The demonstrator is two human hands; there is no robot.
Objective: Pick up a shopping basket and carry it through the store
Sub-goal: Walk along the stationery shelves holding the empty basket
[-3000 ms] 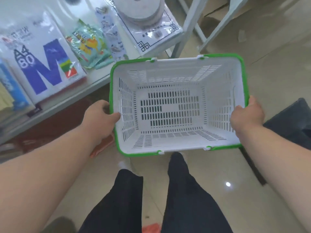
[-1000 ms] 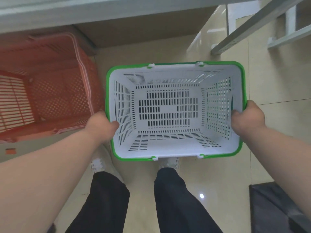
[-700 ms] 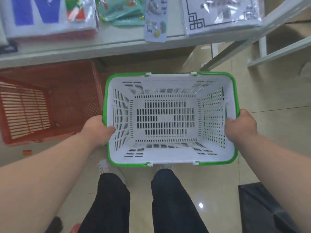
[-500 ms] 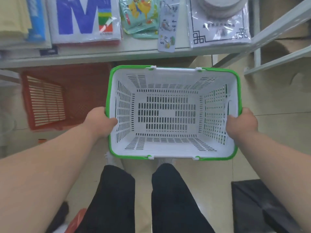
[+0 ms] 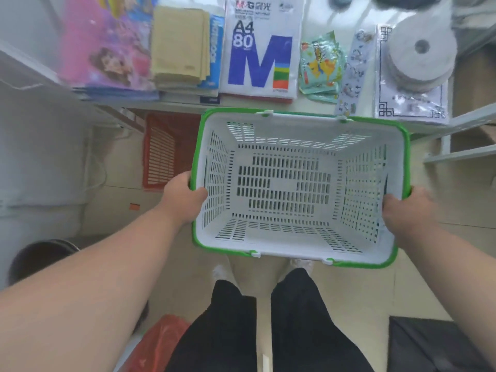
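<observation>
Both hands, left hand (image 5: 183, 197) and right hand (image 5: 405, 210), grip the basket (image 5: 284, 238) (empty).

Two baskets: one white basket (image 5: 295, 183) with green rim, one red basket (image 5: 163, 151) under the shelf. Two hands on the white one: left hand (image 5: 182, 200), right hand (image 5: 405, 210). One A4 paper pack (image 5: 260, 49); one dark bucket (image 5: 40, 259).

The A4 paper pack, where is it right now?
The A4 paper pack lies on the shelf at top centre, just beyond the basket, between tan envelopes and green packets.
</observation>
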